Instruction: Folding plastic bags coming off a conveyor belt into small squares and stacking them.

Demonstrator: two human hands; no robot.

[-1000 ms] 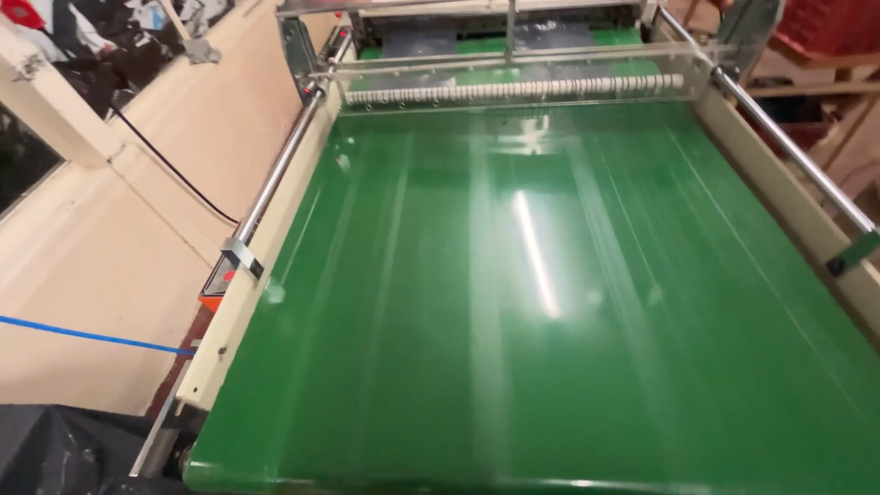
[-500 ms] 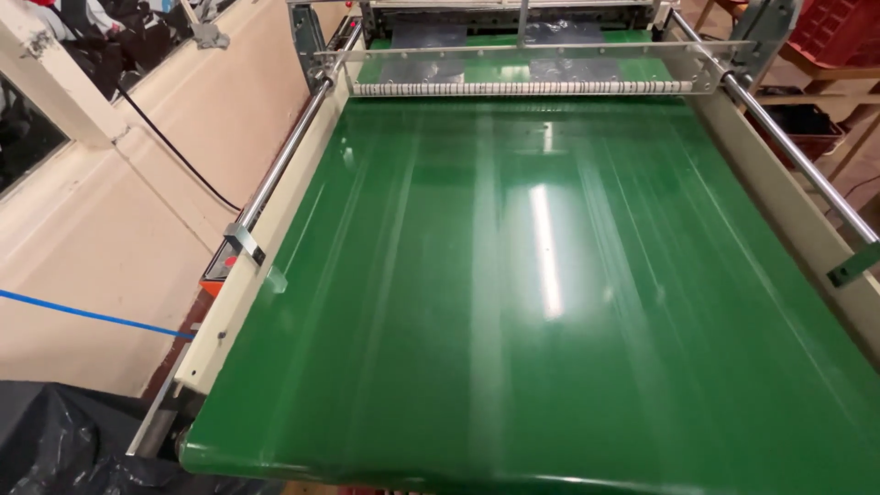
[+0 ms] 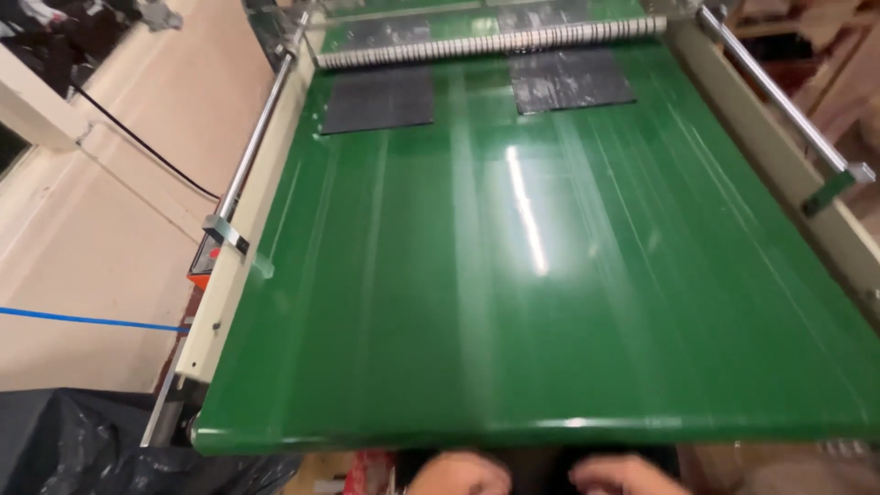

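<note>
While both hands sit below the near lip of the glossy green conveyor belt (image 3: pixel 550 302), only their upper edges show: left hand (image 3: pixel 458 475) at 7 o'clock, right hand (image 3: pixel 623 477) at 5 o'clock, grip state undeterminable. Two flat, dark rectangular plastic sheets lie at 12 o'clock, just beneath the white ribbed roller (image 3: pixel 495 41): left sheet (image 3: pixel 379 99), right sheet (image 3: pixel 568 81). Each appears thin, light, limp and probably slippery; taking hold at the near edge seems best.

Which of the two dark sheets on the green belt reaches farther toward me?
The left dark sheet; its near edge lies lower on the belt than the right dark sheet.
</note>
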